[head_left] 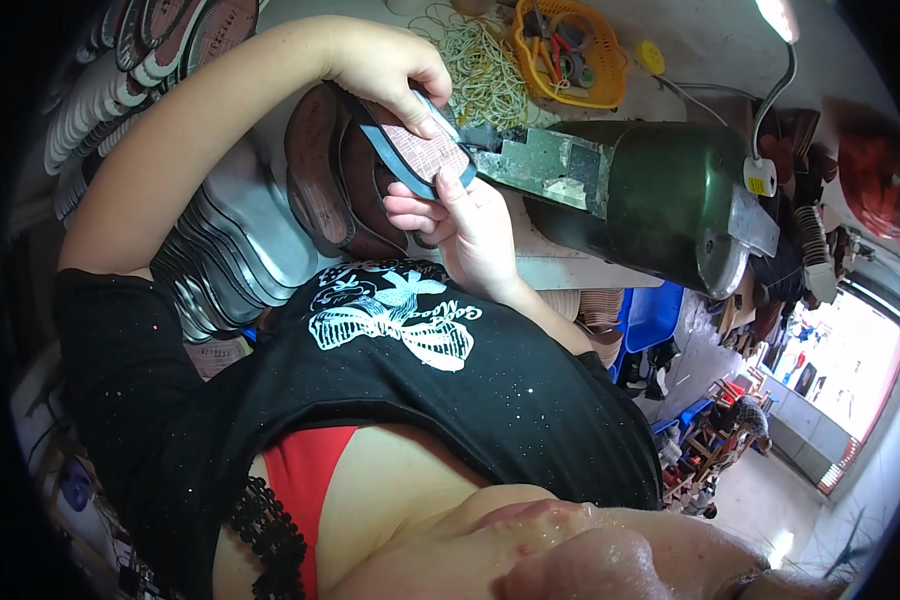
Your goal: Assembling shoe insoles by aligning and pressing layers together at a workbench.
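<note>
A shoe sole point(425, 150) with a pinkish-brown, finely patterned face, a dark border and a blue edge is held between both hands. My left hand point(395, 75) grips its upper side, fingers wrapped over the edge and thumb pressed on the patterned face. At its lower end my right hand point(470, 225) pinches it, thumb on top and the other fingers curled beneath. The sole lies close to the narrow end of a dark green machine point(660, 190); I cannot tell whether they touch. More brown soles point(315, 180) lie just left of my hands.
Overlapping grey soles point(255, 235) fill the left side, with more stacked soles point(155, 60) at the upper left. Behind my hands lie tangled pale cords point(475, 75) and a yellow basket point(610, 88) of tools. A lamp point(778, 18) hangs above right; a blue bin point(655, 315) stands below the machine.
</note>
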{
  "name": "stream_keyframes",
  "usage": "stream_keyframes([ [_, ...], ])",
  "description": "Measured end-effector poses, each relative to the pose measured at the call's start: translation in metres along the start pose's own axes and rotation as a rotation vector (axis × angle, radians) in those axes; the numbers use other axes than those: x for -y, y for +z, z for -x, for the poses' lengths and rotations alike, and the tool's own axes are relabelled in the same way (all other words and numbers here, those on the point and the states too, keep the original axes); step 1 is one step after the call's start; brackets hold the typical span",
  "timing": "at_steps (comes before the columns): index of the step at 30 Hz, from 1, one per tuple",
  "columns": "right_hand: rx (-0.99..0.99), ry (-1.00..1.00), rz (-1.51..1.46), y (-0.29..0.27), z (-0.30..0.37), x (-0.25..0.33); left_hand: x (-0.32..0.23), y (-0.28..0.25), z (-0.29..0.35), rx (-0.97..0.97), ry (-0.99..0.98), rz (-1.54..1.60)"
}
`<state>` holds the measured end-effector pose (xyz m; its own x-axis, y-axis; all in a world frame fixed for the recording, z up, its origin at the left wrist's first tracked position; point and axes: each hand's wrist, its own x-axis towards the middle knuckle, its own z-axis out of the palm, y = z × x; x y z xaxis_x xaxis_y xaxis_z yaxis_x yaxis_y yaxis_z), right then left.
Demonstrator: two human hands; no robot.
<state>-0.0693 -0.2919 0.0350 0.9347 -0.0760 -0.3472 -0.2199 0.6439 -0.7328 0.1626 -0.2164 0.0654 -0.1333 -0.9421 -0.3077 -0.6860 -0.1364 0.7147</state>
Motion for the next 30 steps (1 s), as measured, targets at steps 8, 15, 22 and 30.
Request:
stream_keyframes([
  [8, -0.006, -0.01, -0.074, 0.003, 0.0, 0.004, -0.015, 0.008, 0.021, -0.129, -0.075, -0.095],
  [15, 0.0, -0.044, -0.134, 0.0, 0.0, 0.005, -0.033, 0.021, 0.032, -0.127, -0.257, -0.048],
  [22, 0.01, -0.081, -0.159, -0.005, -0.004, -0.002, -0.035, 0.047, 0.035, -0.243, -0.396, 0.216],
  [30, 0.029, -0.163, -0.091, -0.019, -0.012, -0.007, -0.071, 0.075, 0.032, -0.373, -0.616, 0.613],
])
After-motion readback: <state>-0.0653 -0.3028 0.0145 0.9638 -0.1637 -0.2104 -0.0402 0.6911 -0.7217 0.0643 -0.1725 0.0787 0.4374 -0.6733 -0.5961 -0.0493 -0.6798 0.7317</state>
